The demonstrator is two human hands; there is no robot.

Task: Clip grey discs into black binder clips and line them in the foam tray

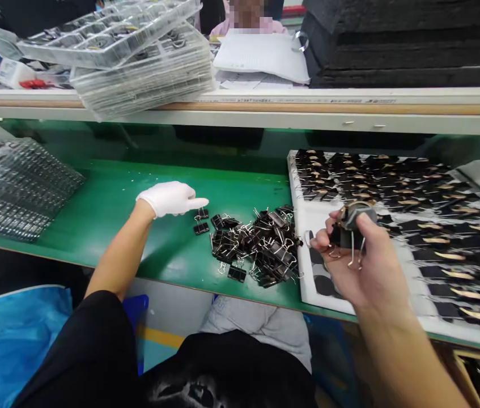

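My left hand (171, 199), in a white glove, reaches over the green table with its index finger stretched out beside two small black binder clips (201, 228). What its other fingers do is partly hidden. A heap of black binder clips (260, 243) lies to its right. My bare right hand (356, 249) holds a black binder clip (345, 235) with a round grey piece in it, over the near left part of a white foam tray (308, 289). Rows of black clips gripping pale-edged pieces (447, 255) fill much of this tray.
Clear plastic trays (14, 187) are stacked at the left. A white shelf edge (240, 119) crosses above the green table (116, 249), carrying more plastic trays (146, 73), a white packet (260, 56) and black sheets (410, 45). A person sits beyond.
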